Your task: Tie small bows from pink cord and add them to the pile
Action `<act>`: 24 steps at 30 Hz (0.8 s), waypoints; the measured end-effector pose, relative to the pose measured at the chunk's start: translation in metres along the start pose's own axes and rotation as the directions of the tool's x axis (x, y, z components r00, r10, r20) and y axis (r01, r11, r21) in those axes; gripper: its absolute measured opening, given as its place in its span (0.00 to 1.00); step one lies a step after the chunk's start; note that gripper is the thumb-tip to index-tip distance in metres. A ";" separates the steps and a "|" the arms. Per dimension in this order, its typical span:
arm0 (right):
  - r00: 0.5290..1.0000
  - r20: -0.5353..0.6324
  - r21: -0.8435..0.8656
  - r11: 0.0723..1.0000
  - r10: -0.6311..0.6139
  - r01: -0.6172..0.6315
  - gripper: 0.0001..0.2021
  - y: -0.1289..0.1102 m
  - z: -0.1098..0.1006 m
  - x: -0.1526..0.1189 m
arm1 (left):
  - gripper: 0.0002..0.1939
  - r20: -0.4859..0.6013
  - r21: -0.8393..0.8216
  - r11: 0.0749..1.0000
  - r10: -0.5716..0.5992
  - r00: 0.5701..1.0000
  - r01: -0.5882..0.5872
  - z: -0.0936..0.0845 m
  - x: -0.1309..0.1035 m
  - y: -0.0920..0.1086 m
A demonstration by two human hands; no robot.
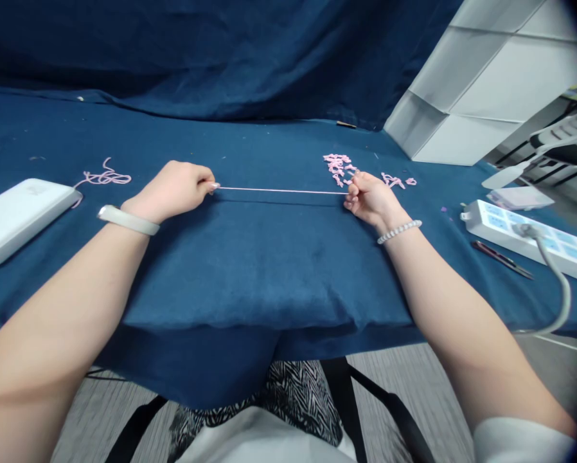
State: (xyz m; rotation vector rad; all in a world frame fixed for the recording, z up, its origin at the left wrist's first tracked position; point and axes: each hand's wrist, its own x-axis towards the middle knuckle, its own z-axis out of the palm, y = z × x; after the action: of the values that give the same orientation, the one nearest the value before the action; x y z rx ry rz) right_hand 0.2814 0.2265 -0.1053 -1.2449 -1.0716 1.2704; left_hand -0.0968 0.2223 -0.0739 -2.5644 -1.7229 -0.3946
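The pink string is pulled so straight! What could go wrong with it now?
The pink string looks tight between the left hand and the right hand, so it might slip out of a pinch or snap if pulled harder. The right hand is also close to the small pink pieces, so a sudden jerk could scatter them. And the loose pink loops beside the white box could tangle.

I wear a smooth pale wristband point(129, 220), a beaded bracelet point(399, 231), a white short-sleeved top point(264, 440) and black-and-white zigzag-patterned bottoms point(301, 395).
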 end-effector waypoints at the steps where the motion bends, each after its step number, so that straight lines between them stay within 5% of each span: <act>1: 1.000 -0.004 -0.032 0.999 -0.002 0.002 0.10 0.000 0.002 -0.001 | 0.13 -0.014 0.001 1.000 -0.005 1.000 0.005 -0.001 0.001 -0.003; 11: 0.994 -0.104 -0.021 1.000 -0.012 0.010 0.10 0.001 -0.005 0.000 | 0.11 -0.034 -0.150 0.987 -0.059 0.998 0.054 0.001 0.001 -0.003; 13: 0.993 -0.115 -0.007 0.999 -0.041 0.040 0.10 0.001 -0.006 0.001 | 0.11 0.003 -0.351 0.931 -0.102 0.995 0.097 0.004 0.004 0.000; 16: 0.991 -0.111 0.079 0.993 -0.077 0.086 0.09 0.000 -0.002 0.001 | 0.09 0.030 -0.786 0.609 -0.136 0.990 0.107 0.003 0.006 0.010; 20: 0.996 -0.047 0.215 0.972 -0.081 0.089 0.10 0.002 0.021 -0.005 | 0.17 -0.011 -0.999 0.049 -0.193 0.981 -0.002 -0.013 0.002 0.031; 24: 1.000 0.005 0.233 0.972 -0.007 0.005 0.10 0.011 0.050 -0.013 | 0.22 -0.030 -0.994 -0.096 -0.264 0.964 -0.057 -0.030 -0.006 0.044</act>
State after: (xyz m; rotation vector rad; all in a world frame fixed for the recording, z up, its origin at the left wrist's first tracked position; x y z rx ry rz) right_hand 0.2303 0.2151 -0.1116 -1.0595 -0.8996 1.3533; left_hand -0.0647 0.1948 -0.0415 -2.5629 -1.7270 -2.9877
